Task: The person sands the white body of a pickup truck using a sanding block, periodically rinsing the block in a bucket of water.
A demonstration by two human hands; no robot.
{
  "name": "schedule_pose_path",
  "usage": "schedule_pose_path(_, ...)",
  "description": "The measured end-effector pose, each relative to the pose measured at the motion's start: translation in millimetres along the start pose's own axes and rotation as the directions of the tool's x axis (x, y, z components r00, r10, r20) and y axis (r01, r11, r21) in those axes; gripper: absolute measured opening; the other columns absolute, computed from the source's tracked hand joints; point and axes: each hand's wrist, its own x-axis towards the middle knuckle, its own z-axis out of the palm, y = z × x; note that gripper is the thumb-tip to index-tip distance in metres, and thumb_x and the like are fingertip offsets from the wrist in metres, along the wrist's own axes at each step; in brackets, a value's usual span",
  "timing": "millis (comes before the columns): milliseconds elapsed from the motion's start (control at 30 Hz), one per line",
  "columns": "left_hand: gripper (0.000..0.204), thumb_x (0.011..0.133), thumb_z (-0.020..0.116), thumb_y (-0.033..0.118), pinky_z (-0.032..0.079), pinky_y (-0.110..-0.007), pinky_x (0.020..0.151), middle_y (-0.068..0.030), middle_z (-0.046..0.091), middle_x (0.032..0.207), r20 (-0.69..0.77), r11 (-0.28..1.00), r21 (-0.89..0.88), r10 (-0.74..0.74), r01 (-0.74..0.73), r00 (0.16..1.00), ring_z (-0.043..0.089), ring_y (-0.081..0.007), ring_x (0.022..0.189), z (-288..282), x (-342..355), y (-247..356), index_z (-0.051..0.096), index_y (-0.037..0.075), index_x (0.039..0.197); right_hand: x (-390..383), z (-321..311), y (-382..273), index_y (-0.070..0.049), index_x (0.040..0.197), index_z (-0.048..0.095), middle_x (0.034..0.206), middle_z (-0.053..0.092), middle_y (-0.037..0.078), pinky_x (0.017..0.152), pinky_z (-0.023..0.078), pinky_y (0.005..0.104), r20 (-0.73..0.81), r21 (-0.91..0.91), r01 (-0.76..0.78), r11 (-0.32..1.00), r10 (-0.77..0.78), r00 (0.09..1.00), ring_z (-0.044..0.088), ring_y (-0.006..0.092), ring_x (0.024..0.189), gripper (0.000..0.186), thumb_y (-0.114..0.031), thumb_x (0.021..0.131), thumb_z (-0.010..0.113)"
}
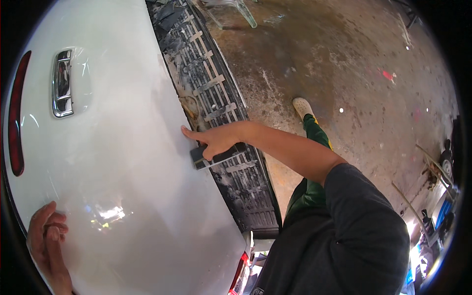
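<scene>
A glossy white vehicle tailgate (128, 162) fills the left side, with a chrome handle (62, 83) and a long red light strip (18, 115). My right hand (221, 140) reaches in over the panel's right edge and grips a dark flat block that looks like a sanding block (198, 157). One finger stretches past it onto the white paint; the block's underside is hidden. At the lower left, my left hand (46, 241) is by the panel's outer edge, fingers loosely bent and nothing visible in them.
A dusty black slotted bumper step (216, 93) runs along the tailgate. A red tail light (239, 275) shows at the bottom. My leg and pale clog (302, 108) are on the stained concrete floor (378, 113). Chair legs (246, 14) stand at the top; sticks and clutter (437, 211) lie far right.
</scene>
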Motion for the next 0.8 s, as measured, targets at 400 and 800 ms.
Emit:
schedule_pose_path(400, 0.031, 0.099, 0.058, 0.012, 0.049, -0.046, 0.096, -0.0218, 0.061, 0.128, 0.051, 0.713, 0.573, 0.461, -0.404, 0.886, 0.059, -0.039, 0.112, 12, 15, 5, 0.063, -0.002, 0.126, -47, 71, 10, -0.007, 0.163, -0.006, 0.116, 0.066, 0.032, 0.087, 0.05, 0.042, 0.041, 0.058, 0.055, 0.997, -0.057, 0.998, 0.067, 0.0381, 0.095, 0.11, -0.023, 0.081, 0.065)
schedule_pose_path(800, 0.074, 0.094, 0.061, 0.048, 0.015, -0.052, 0.126, -0.0168, 0.04, 0.158, 0.709, 0.55, 0.455, 0.253, -0.701, 0.659, 0.027, -0.0319, 0.152, 262, 103, 64, 0.047, -0.003, 0.146, -266, -11, 144, -0.002, 0.145, 0.049, 0.13, 0.062, 0.014, 0.101, 0.048, 0.0359, -0.469, 0.523, 0.047, 0.851, 0.242, 0.849, 0.061, 0.0209, 0.114, 0.063, -0.017, 0.088, 0.071)
